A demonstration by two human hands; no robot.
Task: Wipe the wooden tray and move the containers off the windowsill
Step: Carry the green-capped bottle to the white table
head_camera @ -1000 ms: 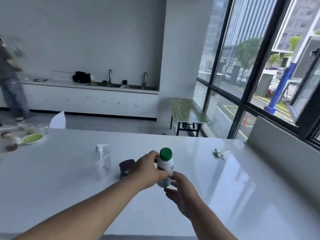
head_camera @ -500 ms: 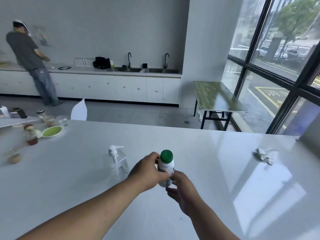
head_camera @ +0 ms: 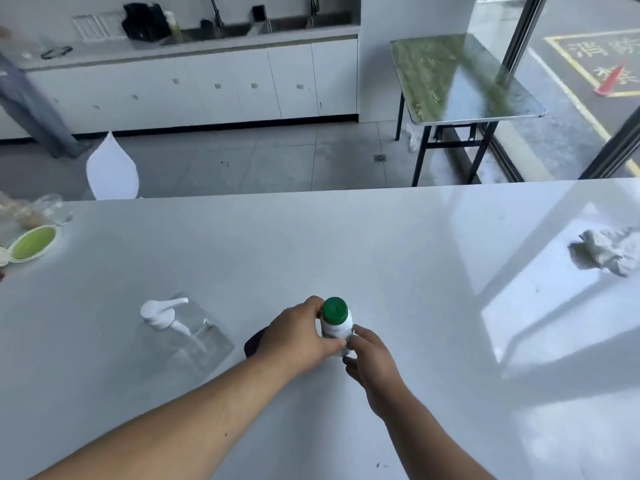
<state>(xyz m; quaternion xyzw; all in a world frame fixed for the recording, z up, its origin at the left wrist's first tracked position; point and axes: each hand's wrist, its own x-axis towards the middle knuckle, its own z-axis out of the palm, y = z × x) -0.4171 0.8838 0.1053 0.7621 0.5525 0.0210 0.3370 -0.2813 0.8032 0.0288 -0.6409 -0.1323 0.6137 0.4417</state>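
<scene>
A small white bottle with a green cap (head_camera: 335, 318) stands upright on the white table (head_camera: 398, 244). My left hand (head_camera: 299, 336) is wrapped around its left side. My right hand (head_camera: 372, 358) touches its lower right side with thumb and fingers. A clear pump dispenser (head_camera: 183, 329) with a white pump head stands to the left. A dark small container (head_camera: 254, 342) sits just behind my left hand, mostly hidden. A crumpled white cloth (head_camera: 607, 251) lies at the table's right edge. No wooden tray or windowsill is in view.
A green lid (head_camera: 33, 242) and blurred jars sit at the table's far left. A white chair back (head_camera: 111, 169) rises behind the table. A folding metal table (head_camera: 460, 74) stands by the window. A person's legs (head_camera: 31, 109) are at the counter with sinks.
My view has tilted down and turned left, so the window and windowsill have left the frame. Both hands stay on the bottle, which now rests on the table.
</scene>
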